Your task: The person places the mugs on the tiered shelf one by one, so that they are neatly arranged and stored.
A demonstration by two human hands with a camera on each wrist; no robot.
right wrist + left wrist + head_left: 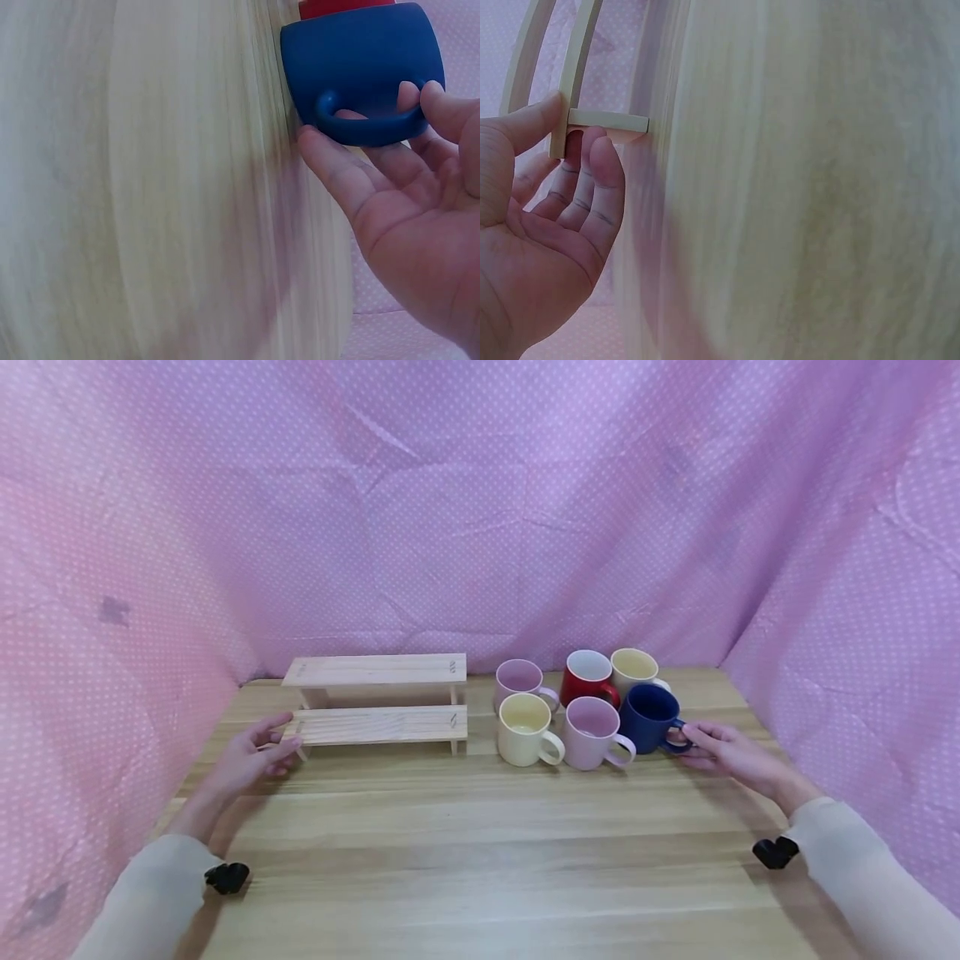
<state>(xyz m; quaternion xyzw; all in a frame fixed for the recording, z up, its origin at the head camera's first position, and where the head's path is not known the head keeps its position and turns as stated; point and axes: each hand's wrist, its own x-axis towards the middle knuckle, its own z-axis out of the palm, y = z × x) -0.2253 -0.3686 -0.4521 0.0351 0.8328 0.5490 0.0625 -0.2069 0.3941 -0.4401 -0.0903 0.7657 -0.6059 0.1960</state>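
At the left end of the front wooden riser shelf (382, 725), my left hand (251, 756) grips the board. The left wrist view shows its thumb on the top of the board (574, 71) and curled fingers below, beside the leg (607, 120). On the right, my right hand (731, 756) holds the handle of a dark blue mug (649, 718), which stands upright on the table. In the right wrist view, the thumb lies at the upper end of the handle (375, 133), with fingers under and through it.
A second wooden riser (375, 670) stands behind the front one. Left of the blue mug are pink mugs (588, 739) (517, 677), a cream mug (521, 735) and a red mug (577, 687); another cream mug (633, 666) is behind. Dotted cloth (480, 527) surrounds the wooden table (465, 852).
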